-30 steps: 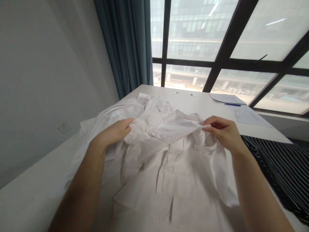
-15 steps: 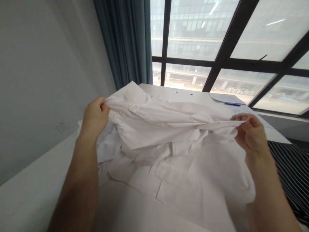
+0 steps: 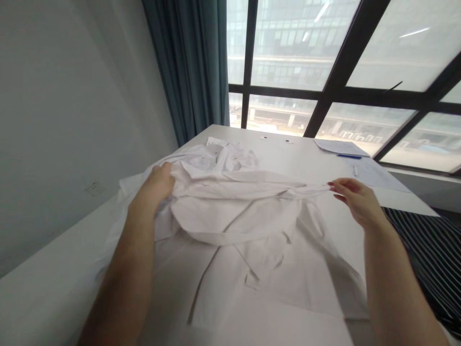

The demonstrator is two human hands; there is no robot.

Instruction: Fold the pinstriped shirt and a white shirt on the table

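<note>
A white garment (image 3: 212, 209) is lying across the near part of the white worktop (image 3: 284, 157), its upper edge being stretched between 2 bare hands. The right hand (image 3: 356, 198) is pinching a thin end of the fabric between thumb and fingers, while the left hand (image 3: 154, 187) is gripping the opposite end, its fingertips being hidden in the folds. Below the stretched edge, a loose fold is drooping and creases are running downward. More white cloth (image 3: 232, 156) is sitting rumpled just behind. Toward the window (image 3: 288, 45), a blue pen (image 3: 349, 156) is resting beside papers (image 3: 340, 146); black striped fabric (image 3: 427, 250) is lying on the right.
</note>
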